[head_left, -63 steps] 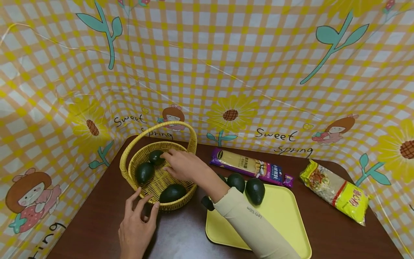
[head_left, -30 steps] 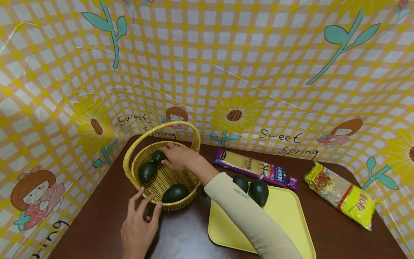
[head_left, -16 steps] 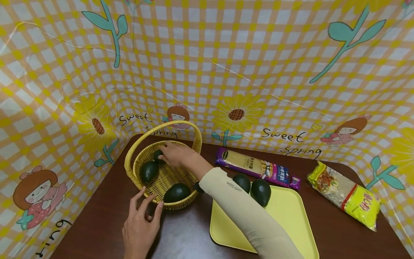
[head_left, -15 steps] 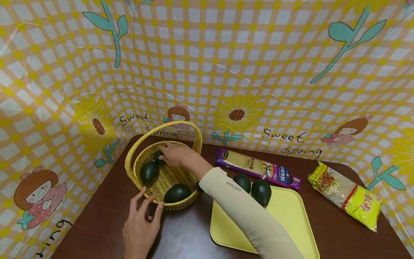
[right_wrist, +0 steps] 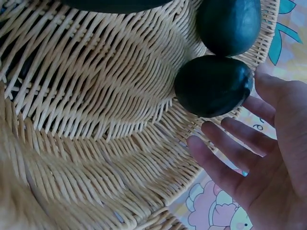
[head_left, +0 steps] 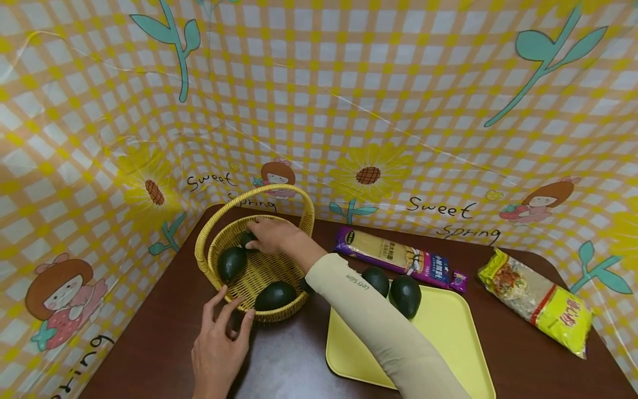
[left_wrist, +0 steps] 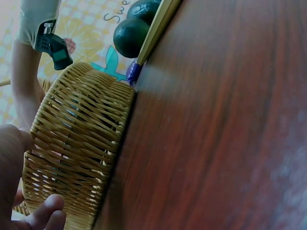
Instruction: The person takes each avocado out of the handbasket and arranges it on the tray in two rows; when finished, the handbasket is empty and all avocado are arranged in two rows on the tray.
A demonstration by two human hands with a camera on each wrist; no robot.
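My left hand (head_left: 220, 349) holds the near-left rim of a yellow wicker basket (head_left: 279, 317) with a tall handle; the thumb stays outside the wall. Dark green avocados lie inside: a left one (head_left: 232, 264), a front one (head_left: 275, 296) and a back one (head_left: 247, 240). My right hand (head_left: 273, 235) reaches over the basket's far side, beside the back avocado. In the right wrist view its fingers (right_wrist: 235, 146) are spread and loose, with thumb and index finger right at the end of that avocado (right_wrist: 213, 86).
A yellow tray (head_left: 438, 343) stands right of the basket with avocados (head_left: 405, 297) on it, partly behind my right sleeve (head_left: 369, 321). Behind lie a purple pasta pack (head_left: 391, 254) and a small purple packet (head_left: 458, 281). A yellow noodle bag (head_left: 535, 302) lies far right.
My right hand has shifted slightly farther back beside the back avocado, which keeps its place in the basket. The left hand stays at the rim. The whole head view has drifted a little.
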